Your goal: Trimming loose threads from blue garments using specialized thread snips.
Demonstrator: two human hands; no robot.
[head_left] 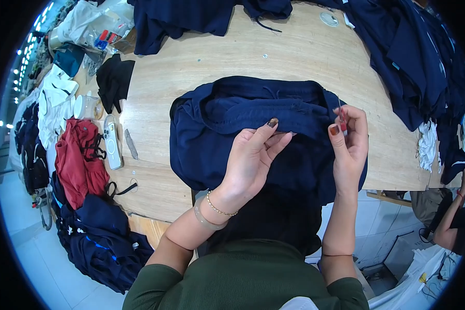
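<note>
A navy garment (294, 160) with a gathered elastic waistband lies in front of me, its waist opening facing up. My left hand (250, 157) pinches the near edge of the waistband between thumb and fingers. At the right end of the opening, my right hand (351, 147) is closed around a small red tool (343, 125) with a thin metallic tip. Fingers cover most of that tool, so its exact kind is unclear. Loose thread or cord ends show inside the waistband.
Left on the wooden table (305, 57) are a white phone (112, 142), a grey flat piece (131, 143), black fabric (114, 80), a plastic tub (86, 107) and a red garment (80, 160). Navy clothes (405, 62) pile at right. Another person's arm (449, 217) shows far right.
</note>
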